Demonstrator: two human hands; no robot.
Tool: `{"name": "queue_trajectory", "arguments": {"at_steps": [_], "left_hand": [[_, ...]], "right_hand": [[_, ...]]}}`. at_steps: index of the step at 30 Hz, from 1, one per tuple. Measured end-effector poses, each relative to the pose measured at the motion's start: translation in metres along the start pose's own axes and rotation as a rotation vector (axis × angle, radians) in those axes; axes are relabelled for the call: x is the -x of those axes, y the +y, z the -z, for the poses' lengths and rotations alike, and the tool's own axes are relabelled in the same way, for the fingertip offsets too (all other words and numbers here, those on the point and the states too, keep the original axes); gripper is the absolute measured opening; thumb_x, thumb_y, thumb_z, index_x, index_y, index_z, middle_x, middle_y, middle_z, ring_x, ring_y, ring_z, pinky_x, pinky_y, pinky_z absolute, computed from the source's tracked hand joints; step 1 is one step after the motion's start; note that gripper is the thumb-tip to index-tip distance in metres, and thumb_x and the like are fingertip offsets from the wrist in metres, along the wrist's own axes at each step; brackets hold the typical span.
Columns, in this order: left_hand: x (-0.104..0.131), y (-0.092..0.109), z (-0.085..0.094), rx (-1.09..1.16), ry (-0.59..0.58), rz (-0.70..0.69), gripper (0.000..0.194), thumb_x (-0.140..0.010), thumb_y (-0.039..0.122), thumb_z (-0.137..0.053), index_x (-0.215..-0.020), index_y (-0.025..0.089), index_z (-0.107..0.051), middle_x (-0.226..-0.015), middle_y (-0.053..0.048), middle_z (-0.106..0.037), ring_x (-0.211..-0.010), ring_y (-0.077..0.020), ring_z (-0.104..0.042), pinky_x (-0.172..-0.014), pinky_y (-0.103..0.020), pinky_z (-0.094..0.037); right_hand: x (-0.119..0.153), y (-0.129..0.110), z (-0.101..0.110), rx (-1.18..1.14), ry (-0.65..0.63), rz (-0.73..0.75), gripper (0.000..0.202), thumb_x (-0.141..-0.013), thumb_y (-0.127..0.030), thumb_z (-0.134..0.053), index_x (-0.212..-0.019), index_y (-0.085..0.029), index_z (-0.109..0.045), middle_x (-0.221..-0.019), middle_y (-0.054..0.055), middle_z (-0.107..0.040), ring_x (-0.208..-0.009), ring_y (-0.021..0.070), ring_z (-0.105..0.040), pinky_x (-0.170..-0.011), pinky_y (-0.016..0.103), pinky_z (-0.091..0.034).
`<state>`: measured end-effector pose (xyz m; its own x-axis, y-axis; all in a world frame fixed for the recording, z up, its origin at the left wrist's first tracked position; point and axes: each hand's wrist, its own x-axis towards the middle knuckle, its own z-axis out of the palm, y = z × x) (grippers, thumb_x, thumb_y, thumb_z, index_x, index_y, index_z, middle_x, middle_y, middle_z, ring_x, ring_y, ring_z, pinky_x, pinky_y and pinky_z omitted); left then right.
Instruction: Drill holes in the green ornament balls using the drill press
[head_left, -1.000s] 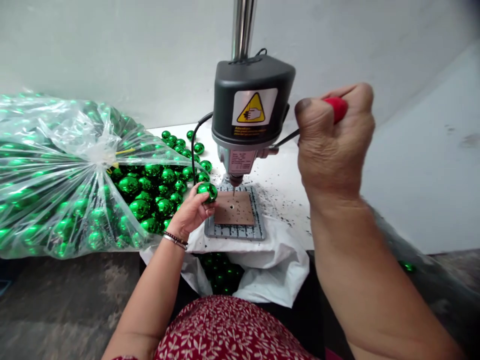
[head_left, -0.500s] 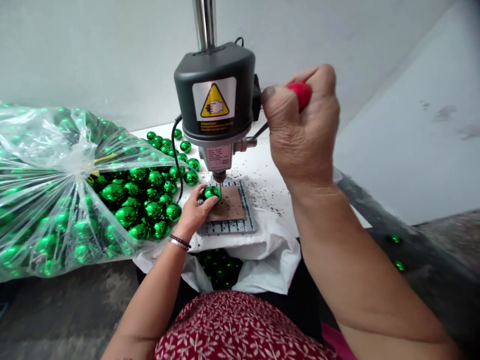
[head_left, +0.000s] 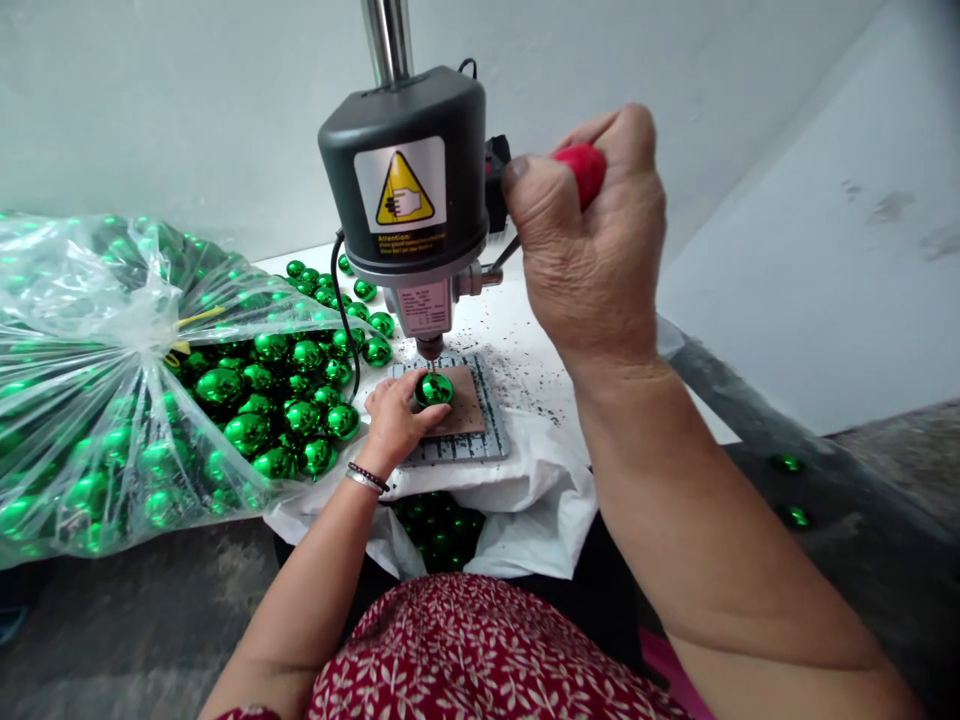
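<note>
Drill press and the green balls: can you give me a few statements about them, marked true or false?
1. The left hand holds a green ball beneath the drill press. True.
2. The right hand rests on the table. False: it is raised, gripping a red knob.
3. The warning sticker has a yellow triangle. True.
4. The brown board lies on the floor. False: it lies on the press's grey base.

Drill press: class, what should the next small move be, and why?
Probably ease the red handle down slightly with the right hand, while the left hand steadies the green ball. The ball is over the brown board and under the drill bit, and the right hand grips the handle. Whether bit and ball touch is unclear.
</note>
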<state>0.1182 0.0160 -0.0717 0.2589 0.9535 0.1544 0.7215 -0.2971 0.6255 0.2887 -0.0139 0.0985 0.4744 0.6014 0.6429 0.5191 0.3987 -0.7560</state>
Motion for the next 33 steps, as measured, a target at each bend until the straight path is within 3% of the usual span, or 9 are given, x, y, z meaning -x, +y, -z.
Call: {"name": "queue_trajectory", "arguments": {"at_steps": [7, 12, 16, 22, 33], "left_hand": [[-0.001, 0.007, 0.0, -0.102, -0.08, 0.031, 0.058, -0.073, 0.036, -0.082, -0.128, 0.029, -0.068, -0.118, -0.008, -0.074, -0.119, -0.0353, -0.058, -0.107, -0.05, -0.035], [0.002, 0.005, -0.002, -0.096, -0.076, 0.038, 0.058, -0.075, 0.037, -0.081, -0.131, 0.031, -0.066, -0.122, -0.006, -0.073, -0.12, -0.0326, -0.058, -0.109, -0.047, -0.034], [0.002, 0.002, -0.005, -0.106, -0.086, 0.023, 0.057, -0.077, 0.039, -0.08, -0.132, 0.032, -0.065, -0.124, -0.004, -0.073, -0.121, -0.0297, -0.057, -0.111, -0.046, -0.032], [0.002, -0.003, -0.008, -0.09, -0.085, -0.002, 0.055, -0.078, 0.04, -0.079, -0.132, 0.034, -0.064, -0.131, -0.003, -0.07, -0.121, -0.0286, -0.057, -0.111, -0.047, -0.03], [0.004, -0.004, -0.011, -0.043, -0.069, 0.001, 0.055, -0.078, 0.04, -0.079, -0.131, 0.033, -0.065, -0.131, -0.003, -0.07, -0.12, -0.029, -0.057, -0.111, -0.047, -0.031]], "right_hand": [[0.006, 0.003, 0.001, -0.017, 0.026, 0.029, 0.021, -0.088, -0.029, -0.058, -0.082, -0.018, -0.04, -0.073, -0.007, -0.041, -0.069, 0.0012, -0.04, -0.072, 0.018, -0.039], [0.016, 0.01, 0.004, 0.066, 0.07, 0.112, 0.019, -0.088, -0.029, -0.055, -0.082, -0.016, -0.043, -0.073, -0.008, -0.043, -0.068, -0.0021, -0.041, -0.071, 0.015, -0.038], [0.027, 0.019, 0.008, 0.143, 0.123, 0.233, 0.015, -0.086, -0.026, -0.057, -0.081, -0.015, -0.048, -0.07, -0.008, -0.048, -0.063, -0.0013, -0.04, -0.063, 0.015, -0.039], [0.043, 0.027, 0.016, 0.224, 0.103, 0.307, 0.01, -0.08, -0.021, -0.054, -0.075, -0.017, -0.046, -0.061, -0.007, -0.046, -0.054, 0.0001, -0.036, -0.055, 0.016, -0.035], [0.065, 0.044, 0.016, 0.261, 0.12, 0.34, 0.011, -0.089, -0.03, -0.054, -0.084, -0.021, -0.05, -0.069, -0.004, -0.052, -0.062, 0.0054, -0.048, -0.062, 0.021, -0.042]]}}
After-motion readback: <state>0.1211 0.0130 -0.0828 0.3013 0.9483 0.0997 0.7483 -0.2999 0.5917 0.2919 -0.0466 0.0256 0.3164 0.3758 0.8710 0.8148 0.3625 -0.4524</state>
